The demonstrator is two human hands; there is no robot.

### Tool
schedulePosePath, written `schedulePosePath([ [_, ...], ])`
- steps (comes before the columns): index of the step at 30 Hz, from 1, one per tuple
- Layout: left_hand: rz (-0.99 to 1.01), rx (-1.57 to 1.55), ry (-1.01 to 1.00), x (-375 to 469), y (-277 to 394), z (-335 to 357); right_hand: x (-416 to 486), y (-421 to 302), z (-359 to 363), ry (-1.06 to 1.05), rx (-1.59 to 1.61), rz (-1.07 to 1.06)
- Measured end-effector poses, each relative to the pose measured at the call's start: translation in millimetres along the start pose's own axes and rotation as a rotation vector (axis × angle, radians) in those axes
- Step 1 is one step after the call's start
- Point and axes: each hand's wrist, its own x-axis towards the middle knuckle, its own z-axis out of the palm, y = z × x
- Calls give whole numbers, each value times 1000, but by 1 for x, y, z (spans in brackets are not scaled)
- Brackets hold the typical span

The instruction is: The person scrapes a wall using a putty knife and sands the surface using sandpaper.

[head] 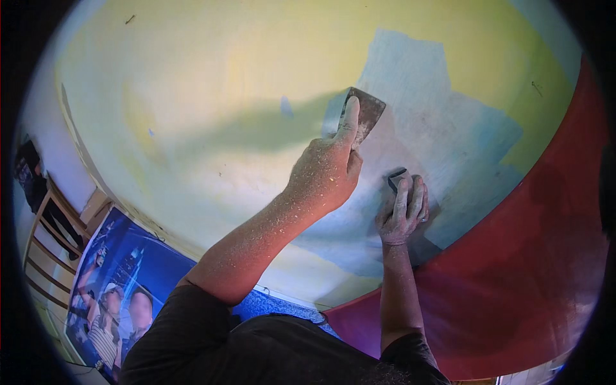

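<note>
My left hand [323,175] grips a putty knife [368,111] with a worn, dusty metal blade. One finger lies stretched along the blade, which is against or close to the painted wall [250,178]. Pale flakes and dust cover the hand and forearm. Lower and to the right, my right hand [402,214] rests at the wall, its fingers bent around a small dark-edged object [397,179]. Most of that object is hidden, so its kind is unclear. Both hands are by a bluish-white patch [433,115] where the yellow paint is absent.
A large red sheet or panel [510,269] borders the wall on the right. At lower left are a blue poster [130,260] picturing people and a wooden slatted chair [50,262]. Something dark [30,173], possibly clothing, is behind the chair.
</note>
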Motion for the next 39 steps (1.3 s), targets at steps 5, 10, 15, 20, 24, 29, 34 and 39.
schedulePosePath([
  [5, -10, 17, -22, -6, -3, 0, 2, 0, -1, 4, -14, -7],
  [10, -11, -21, -13, 3, 7, -7, 2, -1, -2, -1, -6, -9],
  [15, -8, 19, -14, -7, -5, 0, 2, -1, -2, -15, -15, 2],
  [20, -39, 3, -36, 5, 4, -7, 2, -1, -2, -2, -15, 1],
  [24, 30, 66, 22, -5, -3, -1, 2, 0, -3, -2, -32, 8],
  [29, 71, 44, 59, 4, -8, -2, 2, -3, 0, 0, -27, -1],
  [34, 36, 30, -1, -3, -5, 0, 1, 0, -2, 7, -21, 3],
  [39, 31, 47, 13, 8, -5, -4, 3, -2, -2, 1, -22, -8],
])
